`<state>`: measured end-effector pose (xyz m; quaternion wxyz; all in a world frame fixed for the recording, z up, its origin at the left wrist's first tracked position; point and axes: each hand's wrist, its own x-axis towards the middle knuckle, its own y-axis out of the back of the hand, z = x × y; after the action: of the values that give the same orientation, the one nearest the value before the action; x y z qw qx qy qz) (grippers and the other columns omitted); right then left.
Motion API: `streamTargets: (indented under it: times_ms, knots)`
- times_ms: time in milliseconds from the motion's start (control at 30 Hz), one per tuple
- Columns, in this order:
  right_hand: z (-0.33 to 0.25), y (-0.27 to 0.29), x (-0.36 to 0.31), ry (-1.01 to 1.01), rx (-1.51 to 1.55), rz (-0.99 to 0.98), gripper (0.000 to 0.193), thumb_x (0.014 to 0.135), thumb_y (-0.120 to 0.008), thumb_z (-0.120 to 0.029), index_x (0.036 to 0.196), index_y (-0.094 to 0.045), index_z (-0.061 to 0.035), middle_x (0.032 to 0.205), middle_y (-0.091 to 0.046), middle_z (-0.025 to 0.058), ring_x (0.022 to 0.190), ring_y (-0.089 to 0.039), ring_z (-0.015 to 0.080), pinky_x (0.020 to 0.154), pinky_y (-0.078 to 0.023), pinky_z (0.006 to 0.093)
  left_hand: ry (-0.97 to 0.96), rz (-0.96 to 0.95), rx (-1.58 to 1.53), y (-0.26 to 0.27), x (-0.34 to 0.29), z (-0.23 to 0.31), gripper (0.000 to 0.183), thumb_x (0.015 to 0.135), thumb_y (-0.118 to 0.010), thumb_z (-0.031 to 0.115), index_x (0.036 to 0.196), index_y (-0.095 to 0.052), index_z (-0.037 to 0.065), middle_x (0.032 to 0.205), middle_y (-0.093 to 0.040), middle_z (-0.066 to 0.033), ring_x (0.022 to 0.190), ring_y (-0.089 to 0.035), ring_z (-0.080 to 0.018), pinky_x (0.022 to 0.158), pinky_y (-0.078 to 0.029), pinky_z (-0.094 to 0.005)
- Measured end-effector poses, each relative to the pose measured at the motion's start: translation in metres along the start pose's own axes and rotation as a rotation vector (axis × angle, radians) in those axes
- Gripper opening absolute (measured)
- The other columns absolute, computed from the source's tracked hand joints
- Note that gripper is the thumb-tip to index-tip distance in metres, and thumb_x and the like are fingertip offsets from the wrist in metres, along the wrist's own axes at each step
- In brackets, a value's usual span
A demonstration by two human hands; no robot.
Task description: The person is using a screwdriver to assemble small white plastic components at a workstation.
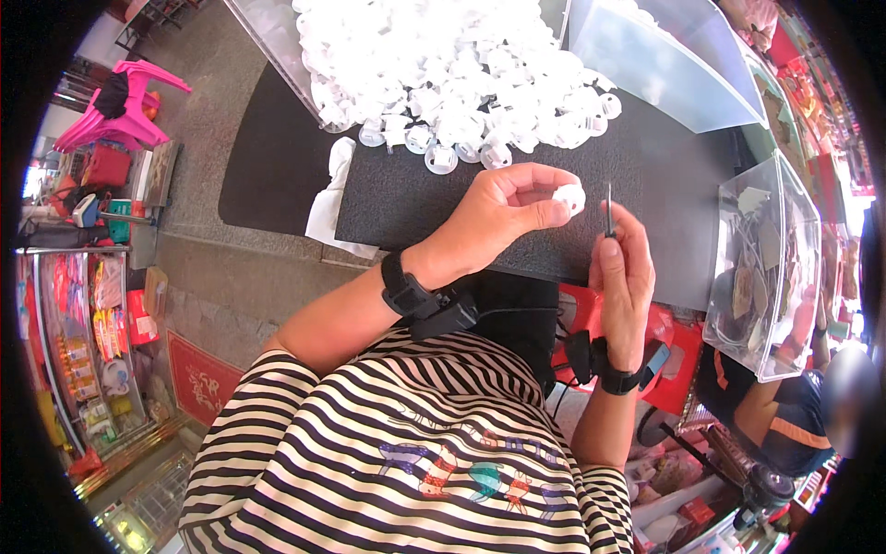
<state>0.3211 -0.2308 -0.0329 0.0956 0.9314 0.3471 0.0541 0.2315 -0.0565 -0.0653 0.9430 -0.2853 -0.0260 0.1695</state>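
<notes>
My left hand (506,208) pinches a small white plastic part (572,198) between thumb and fingers, above the near edge of the dark tabletop (480,217). Just right of it, my right hand (626,268) is closed on a thin, pointed metal tool (609,205) with a dark lower end, held upright. The tool's exact kind is too small to make out. Tool and white part are apart. Beyond my hands lies a big heap of similar white plastic parts (443,88), overexposed at its top, spilling toward me out of a clear bin (305,69).
A frosted bin (669,74) stands at the back right. Nearer on the right is a clear box (766,268) with assorted pieces inside. White paper (334,198) lies by the table's left edge. A red stool (669,346) is below; another person (784,415) sits at the right.
</notes>
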Motion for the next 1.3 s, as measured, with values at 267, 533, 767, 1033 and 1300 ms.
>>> streamTargets:
  times_ms: [267, 533, 767, 1033, 1300]
  knots:
    - [-0.005, -0.002, -0.006, 0.116, -0.338, 0.035, 0.033, 0.096, -0.056, -0.004, 0.129, -0.063, -0.0049, 0.08, -0.054, 0.0032, 0.061, -0.049, 0.0091, 0.055, -0.043, 0.0248, -0.02, 0.022, -0.009, -0.001, 0.0, 0.0, 0.032, 0.089, -0.069, -0.001, 0.121, -0.063, -0.002, 0.114, -0.068, -0.0075, 0.106, -0.064, -0.0133, 0.096, -0.051, -0.0269]
    - [-0.004, -0.003, -0.008, 0.097, -0.307, -0.044, 0.039, 0.097, -0.056, -0.003, 0.135, -0.06, -0.0091, 0.077, -0.054, 0.0026, 0.06, -0.049, 0.0086, 0.054, -0.043, 0.0238, -0.117, 0.053, 0.097, -0.002, 0.001, -0.001, 0.033, 0.088, -0.071, 0.002, 0.12, -0.063, -0.003, 0.109, -0.069, -0.0076, 0.1, -0.066, -0.0118, 0.09, -0.054, -0.026]
    - [-0.009, -0.004, -0.006, 0.148, -0.339, -0.044, 0.037, 0.097, -0.056, -0.003, 0.134, -0.062, -0.0087, 0.076, -0.053, 0.0024, 0.057, -0.048, 0.0076, 0.052, -0.042, 0.0241, -0.105, 0.054, 0.101, -0.002, 0.002, 0.001, 0.036, 0.089, -0.07, 0.001, 0.124, -0.063, -0.002, 0.113, -0.068, -0.0077, 0.103, -0.065, -0.0123, 0.093, -0.052, -0.0258]
    - [-0.002, -0.003, -0.003, 0.101, -0.289, -0.011, 0.036, 0.098, -0.056, -0.003, 0.133, -0.062, -0.0092, 0.079, -0.058, 0.0026, 0.06, -0.052, 0.0076, 0.054, -0.046, 0.0238, -0.079, 0.033, 0.08, 0.0, 0.003, -0.001, 0.036, 0.093, -0.068, 0.007, 0.128, -0.061, -0.001, 0.112, -0.068, -0.0066, 0.098, -0.065, -0.0114, 0.088, -0.054, -0.0254]
    - [-0.003, -0.002, -0.004, 0.087, -0.312, -0.069, 0.036, 0.1, -0.052, -0.003, 0.134, -0.062, -0.0098, 0.081, -0.061, 0.005, 0.059, -0.053, 0.0084, 0.055, -0.046, 0.0243, -0.102, 0.032, 0.057, 0.0, 0.002, -0.001, 0.037, 0.093, -0.068, 0.008, 0.129, -0.06, 0.0, 0.111, -0.068, -0.0065, 0.096, -0.065, -0.0108, 0.087, -0.055, -0.0255]
